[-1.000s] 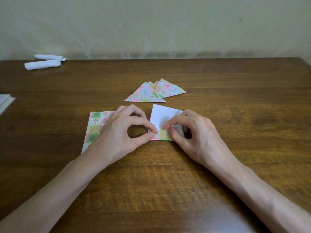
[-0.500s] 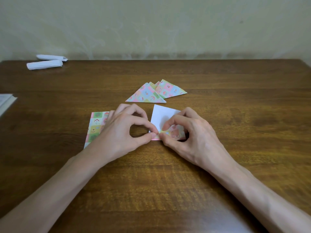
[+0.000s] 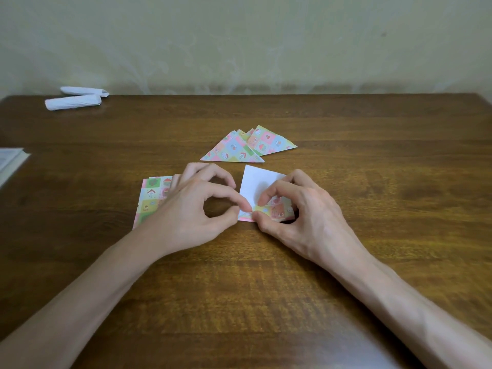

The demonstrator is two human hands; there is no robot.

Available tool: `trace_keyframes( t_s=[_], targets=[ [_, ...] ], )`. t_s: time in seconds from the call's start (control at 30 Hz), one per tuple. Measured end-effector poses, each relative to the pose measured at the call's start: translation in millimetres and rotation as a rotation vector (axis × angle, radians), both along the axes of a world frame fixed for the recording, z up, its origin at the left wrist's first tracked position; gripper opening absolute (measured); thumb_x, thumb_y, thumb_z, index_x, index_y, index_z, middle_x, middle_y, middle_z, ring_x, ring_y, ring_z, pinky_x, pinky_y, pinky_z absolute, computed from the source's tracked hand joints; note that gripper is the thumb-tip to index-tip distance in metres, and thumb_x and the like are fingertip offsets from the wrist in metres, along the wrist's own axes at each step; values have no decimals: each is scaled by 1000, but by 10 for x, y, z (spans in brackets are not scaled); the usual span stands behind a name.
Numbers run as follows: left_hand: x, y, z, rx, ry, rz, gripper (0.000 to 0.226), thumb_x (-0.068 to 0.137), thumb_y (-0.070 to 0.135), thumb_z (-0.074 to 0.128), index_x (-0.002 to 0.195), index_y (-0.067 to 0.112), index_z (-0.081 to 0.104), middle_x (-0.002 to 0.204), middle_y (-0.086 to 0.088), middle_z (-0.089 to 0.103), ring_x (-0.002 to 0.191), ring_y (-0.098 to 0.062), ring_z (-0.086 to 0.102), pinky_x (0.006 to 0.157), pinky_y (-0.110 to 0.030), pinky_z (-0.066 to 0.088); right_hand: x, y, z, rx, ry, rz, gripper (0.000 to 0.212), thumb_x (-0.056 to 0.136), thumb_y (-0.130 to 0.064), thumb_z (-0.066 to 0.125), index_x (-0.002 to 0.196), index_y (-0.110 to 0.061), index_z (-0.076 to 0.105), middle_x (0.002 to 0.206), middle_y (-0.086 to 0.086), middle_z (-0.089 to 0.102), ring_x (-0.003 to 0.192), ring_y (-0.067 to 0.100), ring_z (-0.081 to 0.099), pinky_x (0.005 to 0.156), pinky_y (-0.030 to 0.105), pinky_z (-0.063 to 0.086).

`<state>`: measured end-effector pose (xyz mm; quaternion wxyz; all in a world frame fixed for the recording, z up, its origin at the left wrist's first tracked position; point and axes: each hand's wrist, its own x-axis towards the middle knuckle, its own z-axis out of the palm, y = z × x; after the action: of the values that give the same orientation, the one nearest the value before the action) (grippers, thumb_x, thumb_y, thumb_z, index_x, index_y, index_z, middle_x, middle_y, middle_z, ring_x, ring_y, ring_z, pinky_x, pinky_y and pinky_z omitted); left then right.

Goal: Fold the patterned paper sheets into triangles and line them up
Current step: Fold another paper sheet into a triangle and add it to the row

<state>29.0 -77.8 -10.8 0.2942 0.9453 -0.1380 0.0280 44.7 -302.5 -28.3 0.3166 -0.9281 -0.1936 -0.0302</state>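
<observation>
A small paper sheet lies white side up at the table's middle, its near edge curled up so the pastel pattern shows. My left hand pinches the sheet's near left corner between thumb and forefinger. My right hand pinches the lifted near edge beside it. Folded patterned triangles lie overlapped just beyond the sheet. A stack of flat patterned sheets lies to the left, partly hidden under my left hand.
Two rolled white paper pieces lie at the table's far left corner. A white booklet edge shows at the left border. The wooden table ends at a pale wall behind.
The sheet's near edge has been lifted and curled further over the white side, showing more pattern. Both hands stay pinched at that edge.
</observation>
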Motion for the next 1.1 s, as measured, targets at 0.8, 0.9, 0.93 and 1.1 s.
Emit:
trace_keyframes(
  t_s=[0.8, 0.9, 0.93, 1.1],
  targets=[
    [-32, -73, 80, 37, 68, 3, 7, 81, 55, 75, 87, 55, 73, 118, 29, 50, 127, 9, 28, 92, -13, 15, 4, -25, -22, 78, 28, 34, 25, 81, -50, 76, 102, -39, 67, 102, -17, 50, 92, -3, 56, 70, 16, 40],
    [-37, -81, 69, 49, 51, 7, 6, 81, 54, 75, 86, 57, 74, 117, 28, 50, 126, 8, 28, 92, -3, 8, 25, -48, -17, 88, 68, 56, 29, 82, -47, 78, 108, -41, 66, 105, -18, 49, 92, -5, 55, 76, 19, 42],
    [-39, -95, 57, 47, 46, 26, 5, 80, 56, 74, 85, 57, 74, 116, 27, 51, 126, 7, 29, 92, 1, 4, 21, -50, -17, 86, 69, 57, 30, 83, -48, 78, 110, -42, 65, 106, -18, 49, 94, -5, 55, 78, 21, 44],
    [-82, -189, 6, 39, -7, 115, 13, 75, 63, 71, 80, 51, 75, 112, 24, 52, 123, 0, 34, 89, -18, 17, 6, -50, -7, 70, 52, 69, 39, 84, -53, 74, 118, -43, 59, 106, -22, 46, 97, -12, 51, 76, 12, 39]
  ],
)
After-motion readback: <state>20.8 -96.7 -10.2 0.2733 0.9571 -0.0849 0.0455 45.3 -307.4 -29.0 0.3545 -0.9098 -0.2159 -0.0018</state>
